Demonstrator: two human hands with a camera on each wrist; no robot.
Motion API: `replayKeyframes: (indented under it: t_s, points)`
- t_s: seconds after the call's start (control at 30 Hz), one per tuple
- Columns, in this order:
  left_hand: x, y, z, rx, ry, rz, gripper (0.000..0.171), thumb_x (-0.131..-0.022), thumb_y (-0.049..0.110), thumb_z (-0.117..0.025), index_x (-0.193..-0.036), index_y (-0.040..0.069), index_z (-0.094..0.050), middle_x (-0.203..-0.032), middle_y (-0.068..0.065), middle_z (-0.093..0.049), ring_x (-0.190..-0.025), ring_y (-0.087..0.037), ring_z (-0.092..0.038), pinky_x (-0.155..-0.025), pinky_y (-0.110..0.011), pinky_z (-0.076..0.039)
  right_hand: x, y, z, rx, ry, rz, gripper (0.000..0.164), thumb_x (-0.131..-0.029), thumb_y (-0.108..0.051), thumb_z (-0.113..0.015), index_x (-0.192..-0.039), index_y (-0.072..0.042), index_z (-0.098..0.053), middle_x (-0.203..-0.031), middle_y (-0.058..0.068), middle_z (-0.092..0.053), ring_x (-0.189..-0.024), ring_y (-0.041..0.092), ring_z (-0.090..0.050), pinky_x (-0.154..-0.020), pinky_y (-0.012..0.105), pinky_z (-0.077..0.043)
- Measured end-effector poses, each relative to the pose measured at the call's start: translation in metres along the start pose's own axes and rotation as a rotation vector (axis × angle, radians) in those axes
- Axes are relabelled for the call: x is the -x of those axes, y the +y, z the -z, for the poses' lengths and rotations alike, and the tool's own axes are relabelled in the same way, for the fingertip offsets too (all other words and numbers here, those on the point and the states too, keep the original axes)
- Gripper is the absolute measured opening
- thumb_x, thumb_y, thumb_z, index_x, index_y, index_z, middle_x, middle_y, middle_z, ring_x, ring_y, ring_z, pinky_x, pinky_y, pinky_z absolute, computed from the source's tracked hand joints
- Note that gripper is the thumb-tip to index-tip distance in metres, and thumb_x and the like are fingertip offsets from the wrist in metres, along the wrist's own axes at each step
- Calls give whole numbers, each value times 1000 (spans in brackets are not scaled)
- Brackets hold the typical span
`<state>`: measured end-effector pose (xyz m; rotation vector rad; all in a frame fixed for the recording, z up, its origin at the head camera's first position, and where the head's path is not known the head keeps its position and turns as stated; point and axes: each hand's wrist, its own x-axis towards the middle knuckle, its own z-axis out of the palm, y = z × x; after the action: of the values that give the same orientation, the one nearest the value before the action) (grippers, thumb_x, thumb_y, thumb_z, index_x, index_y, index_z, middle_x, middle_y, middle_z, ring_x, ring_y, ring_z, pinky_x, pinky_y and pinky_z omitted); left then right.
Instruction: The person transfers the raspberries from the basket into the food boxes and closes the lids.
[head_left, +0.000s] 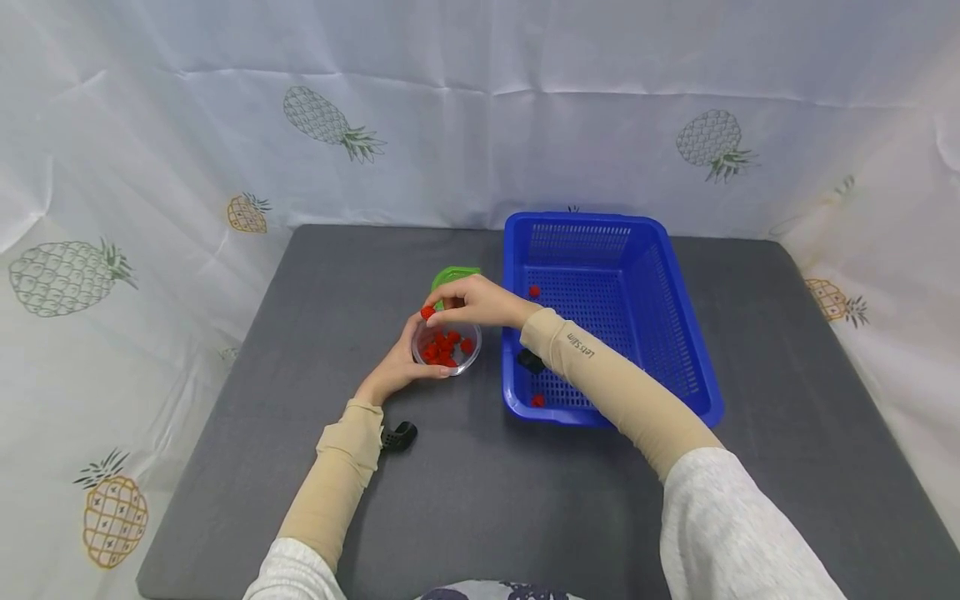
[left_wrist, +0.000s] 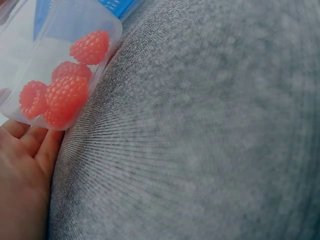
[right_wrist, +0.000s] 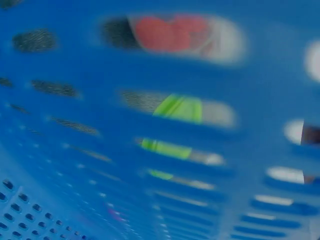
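A clear plastic tub with several raspberries in it stands on the grey table. Around its left side my left hand curves, the thumb along the near rim and the fingers on the far left side. Just over the tub's far rim, my right hand pinches one raspberry between thumb and fingers. The left wrist view shows raspberries through the tub's wall, with the left fingers against it. In the right wrist view the blue basket's slotted wall hides the right hand.
Right of the tub sits a large blue basket holding a raspberry towards the back and another near its front. My right forearm crosses over it. A green lid lies behind the tub, partly covered by the right hand.
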<state>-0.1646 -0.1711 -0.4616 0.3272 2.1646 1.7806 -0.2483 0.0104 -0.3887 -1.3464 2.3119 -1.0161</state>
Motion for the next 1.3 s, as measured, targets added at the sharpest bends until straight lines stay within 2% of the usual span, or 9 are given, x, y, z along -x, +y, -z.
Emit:
replayKeyframes:
  t_s: [0.17,0.3,0.5,0.7,0.9,1.13,1.3]
  points:
    - [1,-1,0,-17,10,22,91,-69,13,-72,-137,19,-12,-139,-3,-30,-127,-25,-31,-106,-49,-21,0,2,-5,46,-12,9,29,-80,-43,-58,-101,-23,-62,-66,-7,-55,-55,6,-47,-54,20,-42]
    - [1,1,0,-23,7,11,91,-69,14,-73,-137,23,-13,-139,-2,-28,-128,-25,-30,-106,-49,-21,0,3,-5,60,-31,-4,33,-79,-46,-56,-102,-23,-62,-66,-8,-55,-56,5,-48,-54,19,-42]
    - [0,1,0,-23,1,-23,91,-68,15,-74,-135,32,-14,-141,-1,-24,-128,-22,-29,-106,-47,-24,-2,3,-6,117,-70,-68,37,-79,-49,-55,-105,-23,-62,-66,-7,-54,-57,7,-48,-55,20,-41]
    - [0,1,-1,-19,-2,-3,92,-68,17,-74,-135,35,-13,-141,2,-21,-127,-20,-30,-105,-45,-27,-1,1,-7,205,-95,-130,35,-81,-48,-54,-106,-26,-61,-66,-8,-55,-58,6,-49,-54,19,-41]
    - [1,2,-1,-11,0,-7,94,-68,17,-74,-136,33,-12,-142,-2,-20,-128,-21,-29,-105,-46,-25,-1,-1,-7,256,-106,-135,37,-82,-49,-52,-111,-28,-59,-67,-7,-54,-57,7,-47,-54,20,-40]
    - [2,3,-2,-3,3,-6,94,-68,15,-74,-137,30,-11,-141,-1,-27,-127,-22,-32,-106,-46,-24,-1,0,-7,236,-116,-137,33,-84,-45,-52,-112,-29,-57,-65,-6,-52,-56,7,-46,-53,19,-39]
    - [3,3,-2,-10,2,-8,94,-68,15,-74,-137,31,-11,-140,-1,-26,-127,-22,-32,-105,-46,-26,1,1,-6,204,-118,-127,33,-83,-45,-53,-111,-28,-58,-64,-6,-52,-56,7,-45,-54,19,-39]
